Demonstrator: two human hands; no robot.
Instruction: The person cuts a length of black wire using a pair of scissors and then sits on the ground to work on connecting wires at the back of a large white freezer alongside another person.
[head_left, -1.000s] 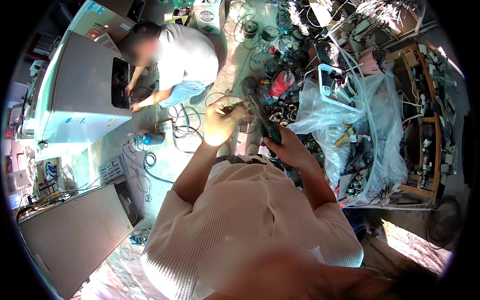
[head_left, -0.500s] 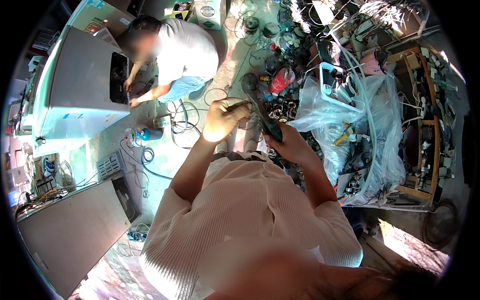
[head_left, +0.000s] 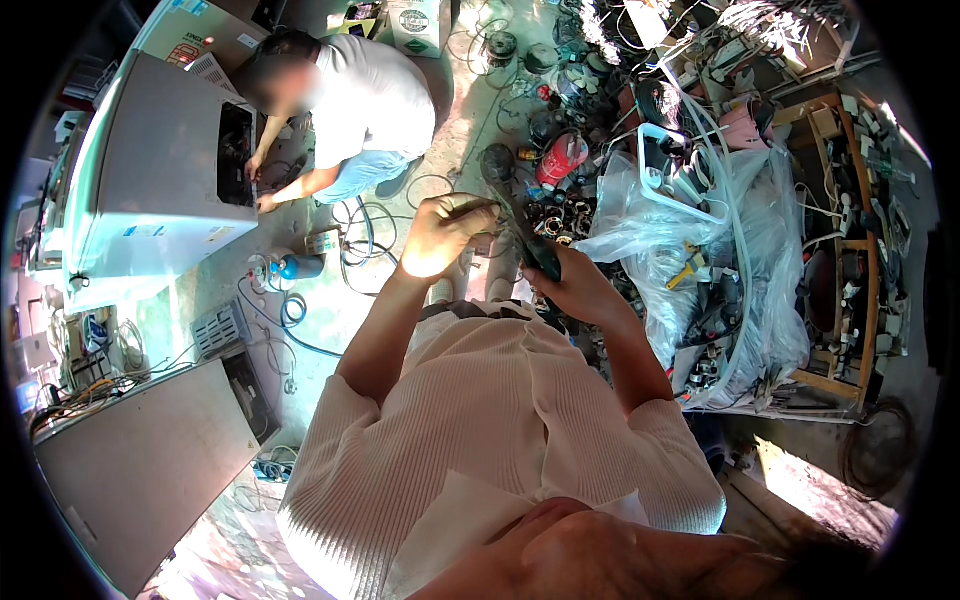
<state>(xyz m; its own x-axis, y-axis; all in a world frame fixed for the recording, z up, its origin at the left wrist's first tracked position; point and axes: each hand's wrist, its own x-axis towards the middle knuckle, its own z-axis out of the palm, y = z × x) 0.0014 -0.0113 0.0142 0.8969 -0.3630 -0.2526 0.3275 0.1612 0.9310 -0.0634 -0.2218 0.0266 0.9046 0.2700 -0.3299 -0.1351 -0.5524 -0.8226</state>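
Note:
My left hand (head_left: 446, 236) is raised in front of my body, its fingers pinched together. Whatever is between them is too small and dark to name. Just to the right, my right hand (head_left: 582, 290) is wrapped round a hand tool with a dark green handle (head_left: 542, 259). The tool's thin dark front part points up and left, toward the left fingertips. Its exact kind does not show, and I cannot tell whether its tip touches anything in the left hand.
At the upper left, a co-worker (head_left: 385, 105) reaches into an opening in a large white appliance (head_left: 160, 150). Hoses and a blue canister (head_left: 297, 267) lie on the floor. On the right are heaped parts, a red canister (head_left: 562, 160), plastic sheeting (head_left: 640, 245) and a wooden frame (head_left: 870, 300).
The tool and my right hand have shifted very slightly left. My left hand keeps its pinch in almost the same place.

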